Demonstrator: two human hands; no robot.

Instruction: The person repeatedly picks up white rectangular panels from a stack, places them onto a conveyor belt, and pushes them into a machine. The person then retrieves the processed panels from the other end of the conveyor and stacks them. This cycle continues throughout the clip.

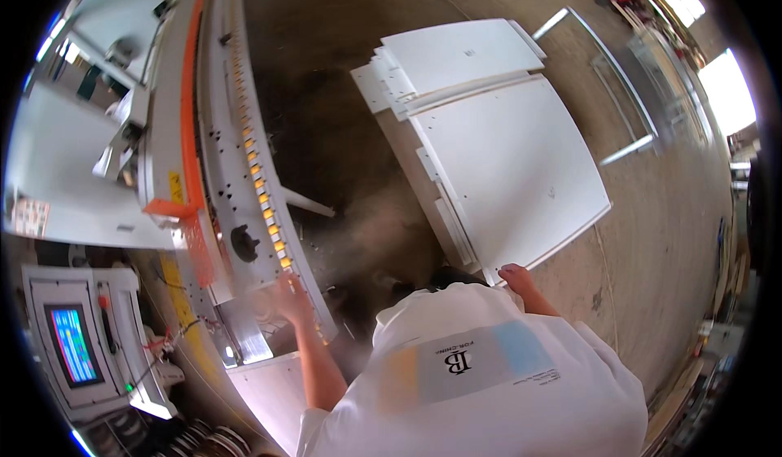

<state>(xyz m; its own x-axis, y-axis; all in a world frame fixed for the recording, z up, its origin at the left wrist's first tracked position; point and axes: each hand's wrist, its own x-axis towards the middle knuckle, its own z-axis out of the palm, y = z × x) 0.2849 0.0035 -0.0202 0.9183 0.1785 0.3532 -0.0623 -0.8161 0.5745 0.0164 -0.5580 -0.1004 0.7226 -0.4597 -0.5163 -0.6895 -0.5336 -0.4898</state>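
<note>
The right hand is laid on the near corner of the top white panel, stacked flat beside the machine within reach, while the blurred left hand, grip unclear, is rested on the machine's edge.

Daylight pours in from bright openings at the upper right, blown out to white, and glares off the white panels. The left hand is smeared by motion blur. Fisheye bending curves straight edges, and the corners fall to black
</note>
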